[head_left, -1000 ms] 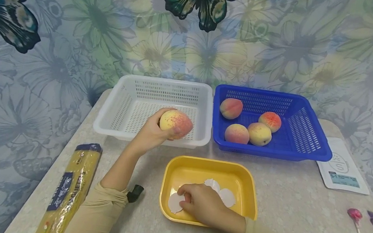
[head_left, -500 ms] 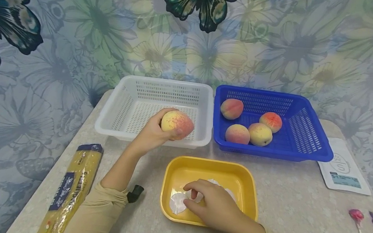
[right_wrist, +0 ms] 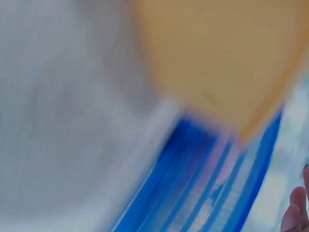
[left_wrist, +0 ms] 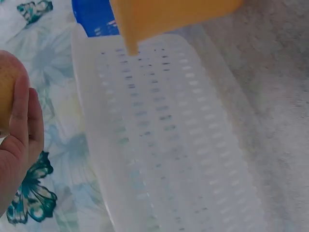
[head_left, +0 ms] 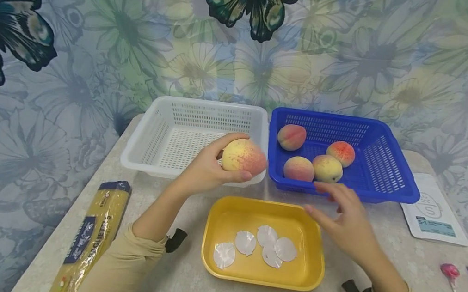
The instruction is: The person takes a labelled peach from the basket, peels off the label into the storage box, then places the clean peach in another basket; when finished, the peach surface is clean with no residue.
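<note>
The table carries two baskets side by side at its far edge: a white basket on the left, holding nothing that shows, and a blue basket on the right with four peaches in it. In front of them, nearer the person, sits a yellow tray with four small white round stickers lying flat on its floor.

The left hand grasps a peach with fingers and thumb curled round it, raised above the front right corner of the white basket, close to the wall of the blue one. The right hand hangs over the table between the tray and the blue basket, fingers spread and loose, holding nothing; its wrist view is too blurred to add anything.

The step in hand looks like the handling of one peach from the blue basket, with the stickers perhaps peeled from the fruit, though that is only a judgement. The next move would call for the left hand to lower the peach into the white basket and let go gently so it does not roll or bruise, while the free right hand reaches for another peach in the blue basket.

A spaghetti packet lies at the left, a white pouch and a lollipop at the right.
</note>
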Tool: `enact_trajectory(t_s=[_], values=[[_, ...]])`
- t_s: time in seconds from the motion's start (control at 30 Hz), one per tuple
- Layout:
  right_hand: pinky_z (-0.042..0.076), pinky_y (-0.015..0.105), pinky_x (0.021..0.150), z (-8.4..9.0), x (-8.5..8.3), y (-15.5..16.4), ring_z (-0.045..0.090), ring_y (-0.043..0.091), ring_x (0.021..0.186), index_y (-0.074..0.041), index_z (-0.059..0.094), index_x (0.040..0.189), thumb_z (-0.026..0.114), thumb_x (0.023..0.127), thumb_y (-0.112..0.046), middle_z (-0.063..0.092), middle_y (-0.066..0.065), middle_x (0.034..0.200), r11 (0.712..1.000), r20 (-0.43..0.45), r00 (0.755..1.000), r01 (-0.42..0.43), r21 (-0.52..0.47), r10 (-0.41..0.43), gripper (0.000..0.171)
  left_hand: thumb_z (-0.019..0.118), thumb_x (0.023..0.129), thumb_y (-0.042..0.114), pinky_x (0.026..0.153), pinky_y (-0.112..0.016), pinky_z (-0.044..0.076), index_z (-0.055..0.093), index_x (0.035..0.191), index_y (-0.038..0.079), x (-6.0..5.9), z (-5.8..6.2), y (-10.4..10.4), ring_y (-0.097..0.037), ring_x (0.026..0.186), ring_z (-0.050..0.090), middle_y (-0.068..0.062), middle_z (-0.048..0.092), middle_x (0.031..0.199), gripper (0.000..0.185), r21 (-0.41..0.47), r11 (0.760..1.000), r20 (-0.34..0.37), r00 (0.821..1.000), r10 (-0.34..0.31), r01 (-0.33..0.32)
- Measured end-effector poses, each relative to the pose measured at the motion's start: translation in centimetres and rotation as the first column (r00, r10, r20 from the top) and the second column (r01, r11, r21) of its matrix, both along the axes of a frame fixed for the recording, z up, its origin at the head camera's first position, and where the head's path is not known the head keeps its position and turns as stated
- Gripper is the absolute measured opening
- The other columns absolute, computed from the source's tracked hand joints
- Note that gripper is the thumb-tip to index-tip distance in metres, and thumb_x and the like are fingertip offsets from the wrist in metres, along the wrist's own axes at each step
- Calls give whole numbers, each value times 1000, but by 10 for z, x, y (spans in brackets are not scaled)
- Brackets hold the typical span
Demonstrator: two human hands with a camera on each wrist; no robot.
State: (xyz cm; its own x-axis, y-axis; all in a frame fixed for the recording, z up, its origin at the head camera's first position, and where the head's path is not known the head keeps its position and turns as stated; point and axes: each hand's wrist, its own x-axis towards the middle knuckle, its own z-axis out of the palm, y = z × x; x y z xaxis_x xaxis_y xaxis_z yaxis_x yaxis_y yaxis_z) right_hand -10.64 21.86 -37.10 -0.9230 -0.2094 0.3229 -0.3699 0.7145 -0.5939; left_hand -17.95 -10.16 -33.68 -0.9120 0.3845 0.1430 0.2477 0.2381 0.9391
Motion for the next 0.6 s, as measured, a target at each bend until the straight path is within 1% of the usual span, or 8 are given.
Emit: enact_trajectory(t_s=[0.1, 0.13, 0.2, 0.27, 0.33, 0.4, 0.5, 0.6], values=[[37, 31, 81, 0, -15, 32, 47, 22, 106, -8, 59, 134, 79, 86, -24, 60, 12, 125, 994, -7, 994, 106, -28, -107, 55, 90, 72, 29, 78, -36, 59, 52, 138, 32, -1, 5, 10, -24, 97, 62, 5, 59, 130, 76, -35, 999, -8, 1000, -9, 9], [37, 36, 85, 0, -19, 43, 47, 28, 111, -7, 56, 137, 78, 86, -24, 58, 16, 130, 990, 2, 990, 139, -33, -139, 58, 90, 72, 30, 77, -36, 59, 51, 139, 33, -1, 6, 13, -24, 96, 62, 5, 59, 130, 77, -41, 999, -8, 1000, -14, 14], [35, 50, 96, -2, -27, 64, 41, 39, 124, -4, 51, 141, 77, 88, -27, 50, 23, 139, 980, 21, 980, 198, -30, -198, 64, 90, 72, 31, 77, -36, 59, 51, 139, 33, -3, 7, 22, -24, 95, 63, 7, 58, 132, 78, -51, 998, -10, 1000, -23, 22], [26, 65, 104, -7, -34, 83, 30, 47, 134, -2, 44, 146, 75, 88, -31, 41, 28, 147, 967, 40, 967, 253, -15, -253, 72, 90, 72, 31, 77, -35, 59, 51, 139, 32, -5, 9, 32, -23, 94, 64, 6, 58, 133, 78, -62, 998, -13, 999, -33, 32], [12, 73, 110, -13, -41, 100, 19, 51, 141, -1, 38, 149, 75, 88, -35, 33, 30, 152, 954, 56, 953, 300, -1, -299, 79, 90, 71, 34, 77, -33, 59, 52, 138, 34, -7, 10, 43, -21, 94, 65, 7, 60, 130, 76, -75, 996, -17, 999, -39, 38], [5, 74, 112, -19, -47, 113, 13, 52, 144, -1, 33, 152, 73, 89, -38, 26, 31, 156, 940, 76, 937, 340, 22, -341, 84, 90, 71, 36, 77, -30, 59, 53, 135, 35, -10, 11, 57, -18, 95, 65, 7, 62, 124, 74, -82, 996, -23, 999, -47, 45], [4, 74, 112, -25, -53, 127, 10, 52, 145, -1, 25, 155, 71, 89, -43, 19, 31, 158, 924, 113, 917, 377, 63, -382, 91, 89, 72, 40, 88, -27, 56, 54, 135, 34, -15, 11, 80, -11, 106, 63, 12, 60, 130, 73, -77, 995, -48, 996, -73, 70], [7, 76, 112, -28, -56, 136, 9, 55, 145, 1, 18, 156, 70, 89, -46, 14, 32, 160, 922, 157, 909, 375, 97, -386, 98, 88, 73, 43, 95, -24, 53, 53, 135, 30, -22, 10, 105, -7, 112, 60, 13, 54, 137, 73, -87, 993, -80, 993, -89, 82]])
